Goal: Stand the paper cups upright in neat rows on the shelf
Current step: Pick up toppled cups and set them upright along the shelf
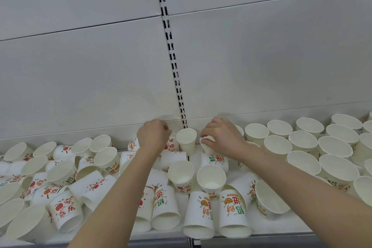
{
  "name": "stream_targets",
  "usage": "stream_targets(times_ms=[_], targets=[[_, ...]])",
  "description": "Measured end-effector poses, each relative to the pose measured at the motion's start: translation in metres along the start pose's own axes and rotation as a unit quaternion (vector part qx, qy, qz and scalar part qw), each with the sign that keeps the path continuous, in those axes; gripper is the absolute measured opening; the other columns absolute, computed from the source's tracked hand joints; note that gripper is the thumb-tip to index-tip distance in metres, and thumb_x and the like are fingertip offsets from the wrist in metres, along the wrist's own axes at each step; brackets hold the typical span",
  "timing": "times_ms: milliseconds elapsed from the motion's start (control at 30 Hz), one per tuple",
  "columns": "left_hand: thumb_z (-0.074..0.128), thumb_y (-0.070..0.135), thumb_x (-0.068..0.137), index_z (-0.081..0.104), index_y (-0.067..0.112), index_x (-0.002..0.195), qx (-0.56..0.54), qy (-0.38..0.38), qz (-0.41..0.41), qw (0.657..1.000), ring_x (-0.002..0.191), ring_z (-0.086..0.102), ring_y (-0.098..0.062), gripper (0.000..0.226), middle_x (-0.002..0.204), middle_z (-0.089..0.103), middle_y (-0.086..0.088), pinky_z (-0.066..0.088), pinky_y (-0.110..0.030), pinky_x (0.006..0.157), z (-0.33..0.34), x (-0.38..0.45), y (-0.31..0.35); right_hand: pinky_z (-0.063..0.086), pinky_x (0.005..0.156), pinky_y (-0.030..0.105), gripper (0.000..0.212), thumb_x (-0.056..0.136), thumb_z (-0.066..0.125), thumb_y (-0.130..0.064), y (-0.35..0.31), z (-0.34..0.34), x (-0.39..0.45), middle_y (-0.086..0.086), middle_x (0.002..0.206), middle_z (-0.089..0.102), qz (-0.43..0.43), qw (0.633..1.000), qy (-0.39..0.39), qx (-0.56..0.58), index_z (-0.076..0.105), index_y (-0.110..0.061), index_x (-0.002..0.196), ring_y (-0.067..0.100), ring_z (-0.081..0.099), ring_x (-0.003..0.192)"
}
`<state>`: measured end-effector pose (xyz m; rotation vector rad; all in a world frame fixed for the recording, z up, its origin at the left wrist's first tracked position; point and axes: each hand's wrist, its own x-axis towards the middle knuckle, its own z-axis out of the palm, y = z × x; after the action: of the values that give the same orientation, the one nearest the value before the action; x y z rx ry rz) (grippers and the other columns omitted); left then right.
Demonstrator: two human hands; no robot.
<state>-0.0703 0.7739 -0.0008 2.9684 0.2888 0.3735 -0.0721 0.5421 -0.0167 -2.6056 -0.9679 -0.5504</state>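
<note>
We see both bare forearms reaching forward and up over the white metal shelf (281, 229), the hands close to the grey back panel (261, 56). The left hand (153, 136) bends at the wrist, knuckles up, its fingers curled down over a white paper cup with red print (172, 144) that lies partly hidden beneath it; we cannot tell whether that grip is closed on the cup or only touching it. The right hand (223, 137) is turned palm down, and its fingers and thumb pinch the rim of a small white paper cup (207, 143), so this grip is clamped on that cup.

Between the 2 hands stands an upright plain-sided white paper cup (186, 140), just in front of the slotted black-and-white upright rail (171, 46) that splits the back panel.

To the right of the right hand, upright white paper cups in rows (302, 143) stand mouth up, close together, reaching toward the right edge of the shelf.

To the left and in front, a jumble of tipped white paper cups with orange, red and green print (66, 177) covers the shelf, lying on their sides, overlapping and touching. Both forearms cross over this heap. Near the front edge several cups lie with their mouths toward us, and 2 cups (211, 177) between the forearms stand roughly upright.
</note>
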Motion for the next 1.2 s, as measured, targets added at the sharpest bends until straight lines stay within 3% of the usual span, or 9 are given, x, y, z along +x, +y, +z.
stream_targets(times_ms=[233,367,500,600,700,833,1000,1100,1200], targets=[[0.055,0.024,0.089,0.063,0.016,0.094,0.115,-0.064,-0.016,0.991,0.083,0.06,-0.022,0.012,0.091,0.062,-0.001,0.037,-0.027,0.063,0.001,-0.004,-0.008,0.029,0.091,0.031,0.025,0.086,0.058,-0.026,-0.029,0.021,0.034,-0.001,0.102,0.067,0.001,0.994,-0.097,-0.051,0.068,-0.019,0.108,0.023,0.046,0.104],[0.059,0.027,0.089,0.061,0.019,0.1,0.145,-0.06,-0.016,0.987,0.091,0.063,-0.022,0.014,0.098,0.064,0.0,0.038,-0.027,0.067,0.003,-0.003,-0.011,0.031,0.085,0.032,0.013,0.086,0.057,-0.018,-0.03,0.027,0.033,-0.001,0.087,0.069,-0.009,0.988,-0.12,-0.094,0.069,-0.018,0.088,0.023,0.048,0.092],[0.067,0.041,0.085,0.064,0.019,0.097,0.085,-0.085,-0.031,0.992,0.085,0.064,-0.023,0.025,0.093,0.066,0.0,0.045,-0.029,0.069,0.008,-0.004,-0.028,0.041,0.068,0.032,0.015,0.062,0.075,-0.011,-0.023,0.029,0.028,-0.003,0.056,0.062,0.001,0.986,-0.1,-0.132,0.062,-0.018,0.057,0.024,0.052,0.064],[0.07,0.048,0.079,0.069,0.022,0.085,-0.026,-0.106,-0.059,0.992,0.079,0.064,-0.021,0.026,0.083,0.069,0.003,0.051,-0.029,0.071,0.013,-0.007,-0.029,0.036,0.076,0.034,0.005,0.076,0.066,-0.013,-0.026,0.03,0.028,0.002,0.073,0.068,0.004,0.987,-0.101,-0.124,0.068,-0.015,0.073,0.027,0.054,0.078],[0.069,0.037,0.08,0.068,0.024,0.081,-0.115,-0.094,-0.072,0.986,0.08,0.064,-0.019,0.012,0.08,0.068,0.005,0.047,-0.027,0.068,0.012,-0.009,-0.025,0.029,0.082,0.033,0.015,0.087,0.056,-0.018,-0.027,0.031,0.025,0.003,0.091,0.069,0.024,0.989,-0.095,-0.115,0.069,-0.016,0.092,0.026,0.053,0.094],[0.06,0.026,0.081,0.064,0.025,0.077,-0.147,-0.04,-0.039,0.987,0.079,0.063,-0.021,0.006,0.077,0.069,0.005,0.043,-0.026,0.063,0.003,-0.011,-0.023,0.031,0.076,0.034,0.005,0.077,0.069,-0.016,-0.022,0.029,0.016,0.002,0.077,0.068,0.036,0.994,-0.058,-0.086,0.07,-0.016,0.081,0.027,0.057,0.084],[0.057,0.032,0.088,0.067,0.026,0.09,-0.056,-0.015,0.111,0.992,0.087,0.063,-0.021,0.012,0.087,0.07,0.004,0.042,-0.029,0.067,0.015,-0.027,-0.021,0.034,0.066,0.031,0.011,0.066,0.078,-0.013,-0.021,0.031,0.009,-0.003,0.062,0.064,0.043,0.995,-0.023,-0.085,0.068,-0.018,0.067,0.025,0.057,0.067],[0.061,0.037,0.088,0.07,0.028,0.101,-0.126,-0.012,0.102,0.987,0.096,0.062,-0.018,0.018,0.098,0.07,0.009,0.045,-0.029,0.069,0.016,-0.031,-0.03,0.042,0.07,0.035,0.016,0.066,0.079,-0.011,-0.024,0.026,0.005,-0.002,0.072,0.068,0.054,0.997,0.011,-0.055,0.073,-0.017,0.08,0.027,0.059,0.074],[0.06,0.043,0.089,0.068,0.025,0.091,-0.141,0.043,0.053,0.988,0.085,0.062,-0.017,0.02,0.089,0.069,0.009,0.046,-0.03,0.067,0.006,-0.036,-0.044,0.044,0.073,0.033,0.019,0.071,0.078,-0.011,-0.026,0.006,-0.003,-0.005,0.081,0.07,0.051,0.998,0.026,-0.003,0.074,-0.018,0.088,0.024,0.057,0.081]])
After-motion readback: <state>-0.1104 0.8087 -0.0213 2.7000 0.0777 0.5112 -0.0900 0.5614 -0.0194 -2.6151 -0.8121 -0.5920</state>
